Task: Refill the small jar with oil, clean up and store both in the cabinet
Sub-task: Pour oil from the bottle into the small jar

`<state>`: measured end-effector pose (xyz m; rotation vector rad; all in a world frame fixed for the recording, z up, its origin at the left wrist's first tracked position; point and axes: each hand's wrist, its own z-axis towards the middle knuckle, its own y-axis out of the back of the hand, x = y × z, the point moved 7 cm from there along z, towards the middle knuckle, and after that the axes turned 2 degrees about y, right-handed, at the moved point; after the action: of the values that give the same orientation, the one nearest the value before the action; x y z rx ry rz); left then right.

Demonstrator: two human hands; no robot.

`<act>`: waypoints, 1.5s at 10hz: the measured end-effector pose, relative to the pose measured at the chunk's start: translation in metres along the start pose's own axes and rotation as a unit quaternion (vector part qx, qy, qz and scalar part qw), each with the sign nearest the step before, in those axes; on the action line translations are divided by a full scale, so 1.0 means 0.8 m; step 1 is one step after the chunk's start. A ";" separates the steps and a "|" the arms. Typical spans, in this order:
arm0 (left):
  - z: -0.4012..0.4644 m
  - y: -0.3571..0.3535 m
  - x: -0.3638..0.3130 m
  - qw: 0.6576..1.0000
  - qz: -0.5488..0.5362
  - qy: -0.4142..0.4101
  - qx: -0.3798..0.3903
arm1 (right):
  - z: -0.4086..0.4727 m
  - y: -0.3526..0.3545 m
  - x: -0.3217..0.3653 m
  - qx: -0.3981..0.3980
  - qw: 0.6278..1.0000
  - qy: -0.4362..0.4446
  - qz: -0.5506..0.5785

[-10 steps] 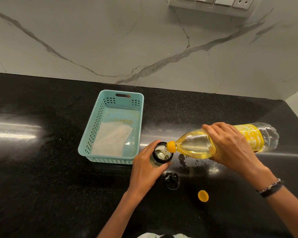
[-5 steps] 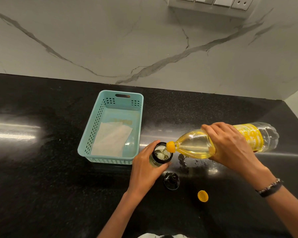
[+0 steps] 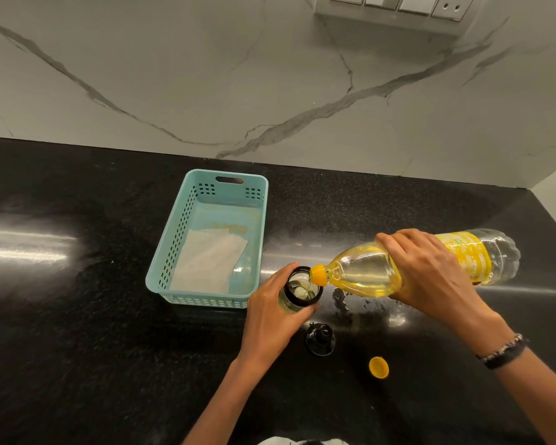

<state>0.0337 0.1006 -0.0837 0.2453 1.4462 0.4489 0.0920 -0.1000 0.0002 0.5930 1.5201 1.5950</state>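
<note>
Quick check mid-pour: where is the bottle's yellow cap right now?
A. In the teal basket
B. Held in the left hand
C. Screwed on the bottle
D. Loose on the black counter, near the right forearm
D. The yellow cap lies loose on the black counter, beside the jar's black lid, while the oil bottle pours open-necked into the small jar.

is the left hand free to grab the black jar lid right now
Probably not: the left hand grips the small jar under the pouring oil bottle. The black lid lies close, unobstructed.
</note>
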 end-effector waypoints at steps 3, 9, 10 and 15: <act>0.000 0.000 -0.001 1.000 -0.005 -0.004 0.000 | 0.000 0.000 0.000 0.000 1.000 0.000 -0.002; -0.001 0.001 -0.001 1.000 0.002 -0.004 0.000 | 0.001 0.000 0.001 -0.005 1.000 0.004 0.000; 0.000 0.000 0.000 1.000 0.002 -0.004 0.002 | 0.001 0.001 0.000 -0.006 1.000 0.004 0.000; 0.000 0.001 -0.003 1.000 -0.008 -0.004 0.001 | 0.002 0.005 0.003 -0.009 1.000 0.008 0.003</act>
<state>0.0331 0.1001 -0.0815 0.2366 1.4389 0.4340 0.0909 -0.0969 0.0039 0.5761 1.5152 1.6196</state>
